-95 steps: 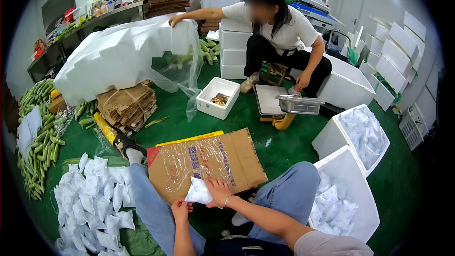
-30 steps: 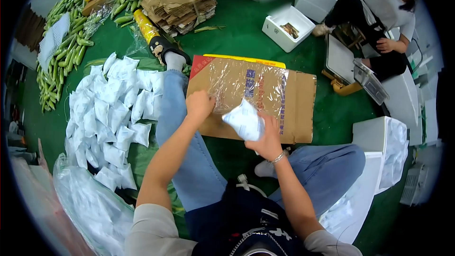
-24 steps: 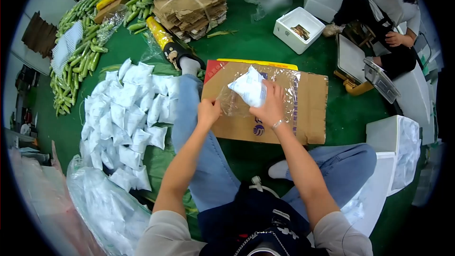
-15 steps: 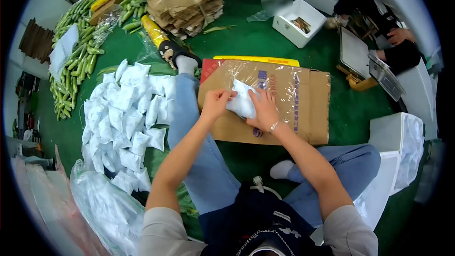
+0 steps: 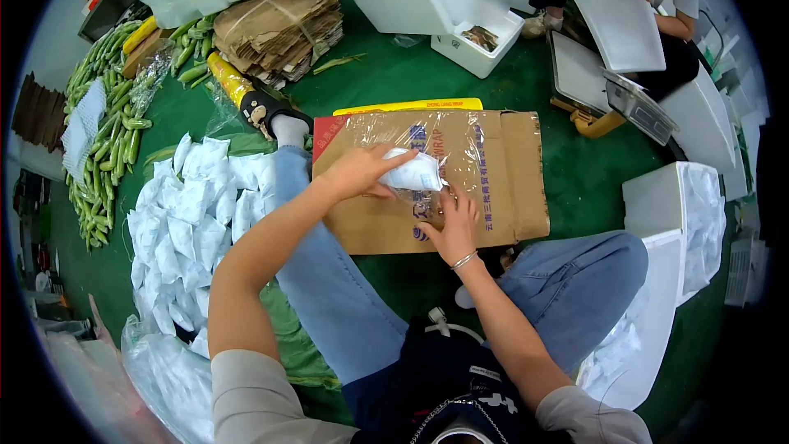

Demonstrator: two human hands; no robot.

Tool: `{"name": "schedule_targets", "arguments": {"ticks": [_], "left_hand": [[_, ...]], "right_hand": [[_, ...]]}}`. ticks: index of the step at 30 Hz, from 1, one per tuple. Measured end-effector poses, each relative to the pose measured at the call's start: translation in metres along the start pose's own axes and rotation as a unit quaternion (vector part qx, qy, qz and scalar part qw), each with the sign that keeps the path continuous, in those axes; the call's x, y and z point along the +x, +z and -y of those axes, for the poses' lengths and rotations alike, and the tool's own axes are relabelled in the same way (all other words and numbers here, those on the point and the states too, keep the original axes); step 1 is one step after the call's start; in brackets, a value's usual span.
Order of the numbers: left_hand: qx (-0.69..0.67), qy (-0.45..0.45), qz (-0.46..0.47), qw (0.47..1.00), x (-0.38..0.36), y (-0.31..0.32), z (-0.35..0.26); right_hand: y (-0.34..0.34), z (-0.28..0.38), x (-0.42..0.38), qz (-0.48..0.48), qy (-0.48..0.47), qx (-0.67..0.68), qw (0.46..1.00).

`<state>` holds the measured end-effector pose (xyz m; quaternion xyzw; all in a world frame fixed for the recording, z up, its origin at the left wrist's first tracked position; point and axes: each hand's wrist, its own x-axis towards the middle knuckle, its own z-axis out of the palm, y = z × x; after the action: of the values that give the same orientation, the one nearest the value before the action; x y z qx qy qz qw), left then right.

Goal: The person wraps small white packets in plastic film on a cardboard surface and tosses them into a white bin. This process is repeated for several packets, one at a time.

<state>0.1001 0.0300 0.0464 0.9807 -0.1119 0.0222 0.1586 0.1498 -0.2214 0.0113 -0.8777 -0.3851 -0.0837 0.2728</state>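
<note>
A plump white ice pack (image 5: 415, 173) with faint blue print is over a flattened cardboard box (image 5: 366, 226) in front of me. My left hand (image 5: 362, 173) grips the pack's left end between thumb and fingers. Just below the pack's right end, my right hand (image 5: 452, 226) has its thumb and fingers apart, with nothing visible in it. Clear plastic wrap (image 5: 460, 136) covers part of the cardboard. To my left lies a heap of similar white packs (image 5: 189, 214).
A co-worker at upper right holds a white foam lid (image 5: 616, 20) over a scale (image 5: 637, 107). An open foam box (image 5: 485, 41) has brownish items inside. Stacked cardboard (image 5: 275, 29) and green vegetables (image 5: 107, 164) lie at upper left. A foam box (image 5: 657, 205) stands at right.
The view has shifted. My right hand has come off the ice pack and moved down, its fingers spreading, while my left hand keeps hold. The co-worker now has a white foam lid in hand.
</note>
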Motion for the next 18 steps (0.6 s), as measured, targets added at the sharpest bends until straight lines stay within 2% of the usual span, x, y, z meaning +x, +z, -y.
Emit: {"name": "schedule_targets", "arguments": {"ticks": [3,4,6,8,9,11,12,13,14,15,16,17,18], "left_hand": [[-0.016,0.012,-0.022,1.000,0.001,-0.006,-0.004],[-0.010,-0.001,-0.008,1.000,0.001,-0.008,-0.007],[-0.009,-0.011,0.007,1.000,-0.002,-0.007,-0.019],[-0.015,-0.018,-0.028,0.999,0.001,-0.003,-0.032],[-0.018,-0.016,-0.027,0.999,0.000,-0.002,-0.045],[-0.037,-0.086,-0.043,0.995,0.006,-0.009,-0.071],[-0.035,-0.085,-0.043,0.995,0.007,-0.013,-0.079],[-0.061,-0.121,-0.027,0.990,0.009,-0.019,-0.085],[-0.088,-0.158,-0.012,0.984,0.009,-0.022,-0.088],[-0.141,-0.155,0.019,0.978,0.009,-0.020,-0.081],[-0.143,-0.159,0.020,0.977,0.007,-0.018,-0.076],[-0.254,-0.254,0.104,0.928,0.006,-0.018,-0.070],[-0.358,-0.339,0.182,0.850,0.006,-0.014,-0.061]], "right_hand": [[0.010,-0.048,-0.021,-0.052,-0.038,0.037,0.997],[-0.003,-0.048,-0.016,-0.082,0.046,0.093,0.991],[-0.031,-0.051,0.010,-0.130,0.066,0.117,0.982],[-0.059,-0.040,0.052,-0.126,0.081,0.159,0.976],[-0.056,-0.038,0.071,-0.128,0.053,0.165,0.977],[-0.050,-0.023,0.101,-0.115,-0.008,0.166,0.979],[-0.049,-0.010,0.106,-0.098,-0.038,0.161,0.981],[-0.051,0.002,0.104,-0.100,-0.040,0.162,0.981],[-0.053,0.013,0.098,0.006,-0.076,0.090,0.993],[-0.056,0.021,0.084,0.115,-0.109,0.018,0.987],[-0.060,0.024,0.063,0.161,-0.111,0.013,0.981],[-0.064,0.026,0.042,0.204,-0.114,0.006,0.972],[-0.071,0.024,0.024,0.204,-0.118,0.006,0.972]]}}
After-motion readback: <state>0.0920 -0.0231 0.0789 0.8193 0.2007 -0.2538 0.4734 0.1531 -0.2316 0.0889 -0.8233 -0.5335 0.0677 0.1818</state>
